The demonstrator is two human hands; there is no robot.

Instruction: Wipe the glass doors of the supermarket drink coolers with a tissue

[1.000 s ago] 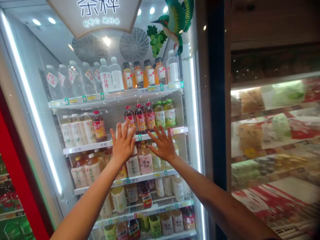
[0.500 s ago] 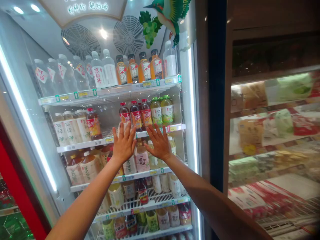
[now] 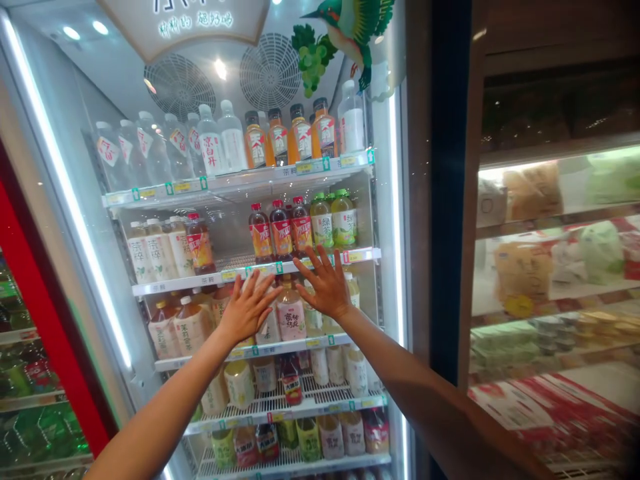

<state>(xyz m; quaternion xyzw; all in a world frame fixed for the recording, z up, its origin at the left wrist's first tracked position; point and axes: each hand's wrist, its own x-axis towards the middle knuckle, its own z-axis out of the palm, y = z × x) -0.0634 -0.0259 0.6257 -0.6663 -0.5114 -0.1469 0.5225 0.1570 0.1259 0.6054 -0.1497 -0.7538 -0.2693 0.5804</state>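
My left hand is stretched out with its fingers spread and holds nothing. It appears in front of the third shelf of a lit drinks cooler, partly covering bottles there. To its right my right hand is also open, fingertips near the edge of the second shelf. Between the hands shows a pink-labelled bottle. Just above them stand red-capped dark tea bottles and green-capped tea bottles. Whether either palm touches the glass, I cannot tell.
Clear water bottles and orange drink bottles line the top shelf. A bird picture decorates the upper right. Beyond a dark post are shelves of packaged food. A red frame runs along the left.
The view has shifted, so the cooler sits farther right. My left hand has moved down and left against the shelves, its fingers turning rightward. The right hand's fingers are spread wider.
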